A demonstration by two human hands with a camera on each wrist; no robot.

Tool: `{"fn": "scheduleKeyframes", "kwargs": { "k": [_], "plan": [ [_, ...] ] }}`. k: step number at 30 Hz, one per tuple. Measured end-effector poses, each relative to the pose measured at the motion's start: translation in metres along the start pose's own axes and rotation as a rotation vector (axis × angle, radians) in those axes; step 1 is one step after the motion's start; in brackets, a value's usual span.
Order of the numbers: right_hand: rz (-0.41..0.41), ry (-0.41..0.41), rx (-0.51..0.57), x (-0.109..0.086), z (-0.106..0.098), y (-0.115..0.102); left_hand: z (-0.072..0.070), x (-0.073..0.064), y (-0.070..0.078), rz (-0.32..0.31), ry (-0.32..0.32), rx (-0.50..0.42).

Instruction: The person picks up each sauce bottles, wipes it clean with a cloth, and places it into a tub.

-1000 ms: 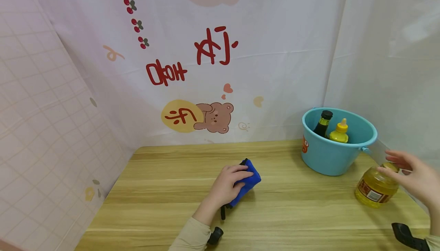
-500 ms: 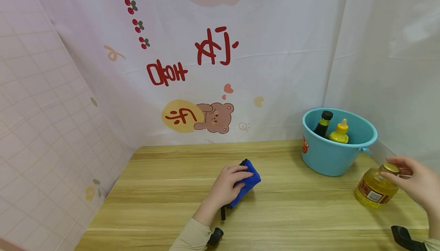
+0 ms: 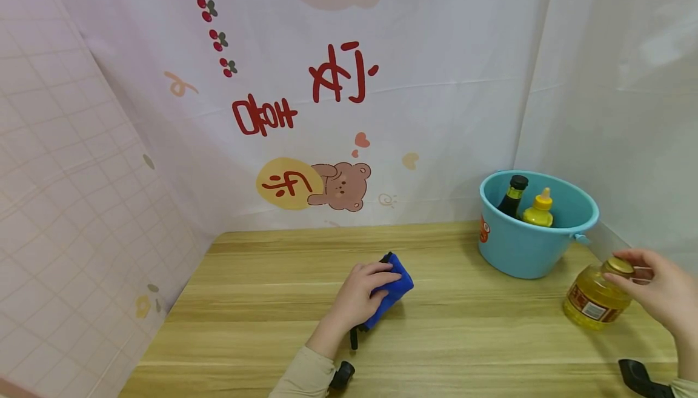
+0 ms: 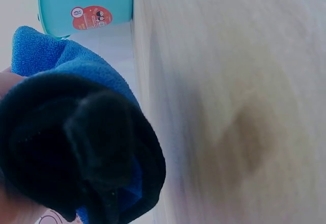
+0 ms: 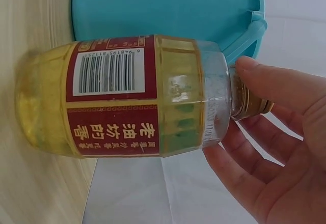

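My left hand (image 3: 362, 295) grips a rolled blue terry cloth (image 3: 397, 292) with black edging, just over the table; a black strap-like end sticks out below. In the left wrist view, the cloth (image 4: 91, 58) shows its dark, round end, and its shadow falls on the wood. At the right, a squat clear bottle of yellow cooking oil (image 3: 593, 301) with a gold cap and a dark red label stands on the table. My right hand (image 3: 662, 286) has its thumb and fingers around the bottle's neck. The right wrist view has the hand (image 5: 285, 152) at the cap end.
A light blue bucket (image 3: 523, 249) stands behind the oil bottle, near the back right corner. Inside it are a dark bottle (image 3: 511, 201) with a black cap and a yellow squeeze bottle (image 3: 538, 213). White printed sheets (image 3: 452, 113) hang behind the wooden table (image 3: 262, 301).
My right hand has come down slightly and its fingers have closed in on the oil bottle's neck. The left hand and the blue cloth have stayed in place.
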State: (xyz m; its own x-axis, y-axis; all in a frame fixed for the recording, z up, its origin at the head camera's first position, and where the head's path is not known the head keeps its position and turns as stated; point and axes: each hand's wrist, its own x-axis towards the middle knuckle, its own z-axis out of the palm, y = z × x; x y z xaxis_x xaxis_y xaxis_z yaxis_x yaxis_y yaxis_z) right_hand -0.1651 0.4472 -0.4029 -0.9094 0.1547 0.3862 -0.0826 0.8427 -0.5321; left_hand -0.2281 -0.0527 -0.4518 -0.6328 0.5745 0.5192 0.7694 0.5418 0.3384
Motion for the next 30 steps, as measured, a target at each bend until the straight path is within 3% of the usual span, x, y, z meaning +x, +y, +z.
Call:
{"fn": "scheduleKeyframes", "kwargs": {
  "k": [12, 19, 23, 30],
  "plan": [
    [-0.013, 0.033, -0.031, -0.006, 0.004, -0.003, -0.001, -0.001, -0.001, -0.012, 0.011, 0.003],
    [0.015, 0.001, -0.038, -0.009, 0.007, -0.015, -0.001, 0.0, -0.003, 0.017, 0.047, 0.011],
    [-0.031, 0.007, -0.063, -0.01, 0.012, -0.031, -0.001, 0.001, -0.003, 0.017, 0.059, -0.011],
    [-0.161, 0.026, 0.04, -0.001, 0.024, -0.065, -0.002, 0.002, -0.003, -0.01, 0.079, -0.027]
  ]
}}
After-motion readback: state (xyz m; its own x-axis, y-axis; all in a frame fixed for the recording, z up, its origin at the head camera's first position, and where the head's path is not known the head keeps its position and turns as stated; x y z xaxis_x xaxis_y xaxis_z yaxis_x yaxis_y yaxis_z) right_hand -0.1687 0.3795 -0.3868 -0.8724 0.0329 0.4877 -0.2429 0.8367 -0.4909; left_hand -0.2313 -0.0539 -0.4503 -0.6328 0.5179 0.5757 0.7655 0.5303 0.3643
